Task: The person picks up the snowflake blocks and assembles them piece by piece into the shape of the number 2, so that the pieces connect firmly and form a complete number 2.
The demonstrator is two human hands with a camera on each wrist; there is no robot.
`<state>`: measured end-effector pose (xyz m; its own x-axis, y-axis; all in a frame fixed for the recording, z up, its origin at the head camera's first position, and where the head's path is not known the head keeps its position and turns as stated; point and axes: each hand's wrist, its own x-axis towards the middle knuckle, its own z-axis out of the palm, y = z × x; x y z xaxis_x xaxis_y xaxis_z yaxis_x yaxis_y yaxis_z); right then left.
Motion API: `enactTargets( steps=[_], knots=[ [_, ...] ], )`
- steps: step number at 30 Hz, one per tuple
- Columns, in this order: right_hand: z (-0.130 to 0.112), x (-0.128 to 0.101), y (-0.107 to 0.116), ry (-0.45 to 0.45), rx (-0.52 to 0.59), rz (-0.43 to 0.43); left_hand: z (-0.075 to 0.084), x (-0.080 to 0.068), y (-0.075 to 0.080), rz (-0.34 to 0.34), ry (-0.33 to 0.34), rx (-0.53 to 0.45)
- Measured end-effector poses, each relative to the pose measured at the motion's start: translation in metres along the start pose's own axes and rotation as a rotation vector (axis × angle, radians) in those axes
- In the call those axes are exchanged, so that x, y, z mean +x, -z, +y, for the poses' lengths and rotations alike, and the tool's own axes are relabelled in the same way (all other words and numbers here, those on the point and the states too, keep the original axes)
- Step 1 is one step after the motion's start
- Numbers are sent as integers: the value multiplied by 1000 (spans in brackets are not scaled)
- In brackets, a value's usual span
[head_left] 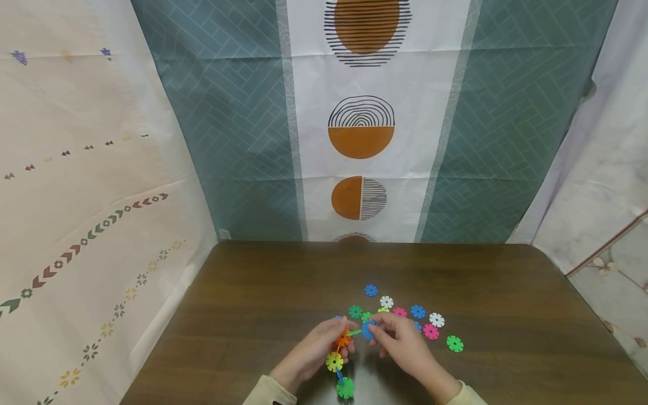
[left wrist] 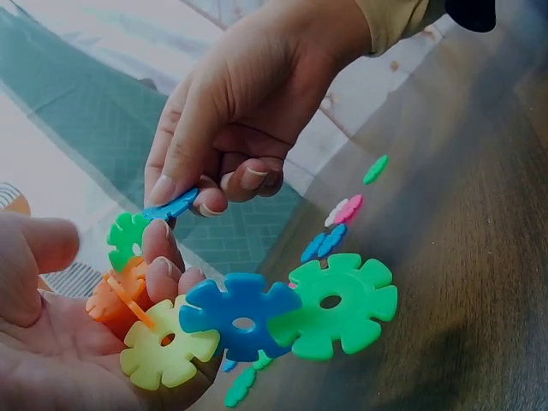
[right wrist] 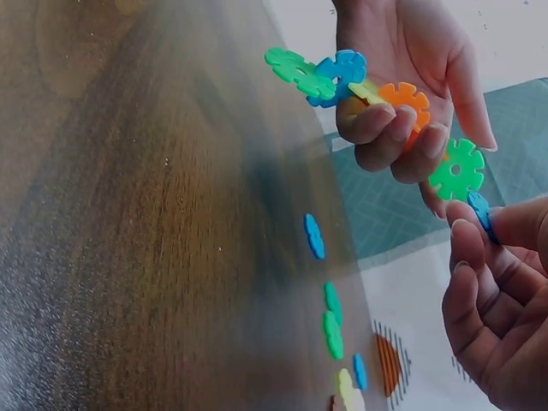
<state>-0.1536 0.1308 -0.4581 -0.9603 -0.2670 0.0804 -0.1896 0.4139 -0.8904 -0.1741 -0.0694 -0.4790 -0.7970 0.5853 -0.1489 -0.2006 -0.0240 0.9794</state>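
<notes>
My left hand (head_left: 315, 347) holds a chain of slotted plastic snowflake discs, its fingers curled over an orange disc (right wrist: 402, 101). From there a yellow disc (head_left: 329, 361), a blue disc (left wrist: 214, 318) and a green end disc (head_left: 346, 391) trail toward me. Another green disc (right wrist: 467, 181) juts from the chain's opposite end. Between thumb and forefinger, my right hand (head_left: 409, 342) pinches a loose-edged blue disc (left wrist: 175, 205) right at that green disc's rim. In the right wrist view the two discs meet edge to edge; whether their slots interlock I cannot tell.
Several more discs lie scattered on the dark wooden table beyond my hands, among them a blue one (head_left: 371, 290), a white one (head_left: 437, 320), a pink one (head_left: 431, 332) and a green one (head_left: 455, 343). Patterned cloth (head_left: 253, 140) hangs behind the table.
</notes>
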Motion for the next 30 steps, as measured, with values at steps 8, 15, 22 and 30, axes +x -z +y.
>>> enactTargets(
  steps=[8, 15, 22, 30],
  knots=[
    [-12, -3, 0, -2, 18, -41, -2, 0, -3, 17, -21, 64],
    [10, 3, -7, 21, 30, -39, -7, 1, -5, 17, -57, 93],
    [12, 2, -10, 83, 5, -57, -12, 2, -8, 18, -71, 163],
    [18, 3, -14, 64, 55, -128, -11, -2, -6, -28, -77, 159]
  ],
)
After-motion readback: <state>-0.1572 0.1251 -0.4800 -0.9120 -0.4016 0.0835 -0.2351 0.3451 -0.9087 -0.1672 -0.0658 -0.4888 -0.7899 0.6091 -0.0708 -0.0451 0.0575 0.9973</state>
